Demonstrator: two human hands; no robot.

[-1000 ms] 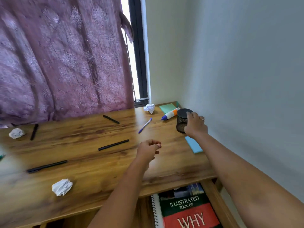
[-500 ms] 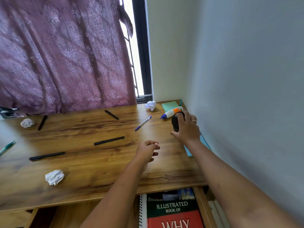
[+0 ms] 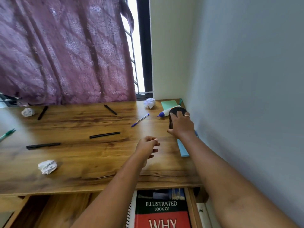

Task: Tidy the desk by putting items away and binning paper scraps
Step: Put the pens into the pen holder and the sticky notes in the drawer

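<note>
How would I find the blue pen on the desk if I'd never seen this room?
Start at the wooden desk under the purple curtain and go to its far right part. The clear pen with a blue cap lies slanted left of the white glue bottle. The other pens nearby are all black.

Head-worn view down over desk (image 3: 79, 163)
</note>
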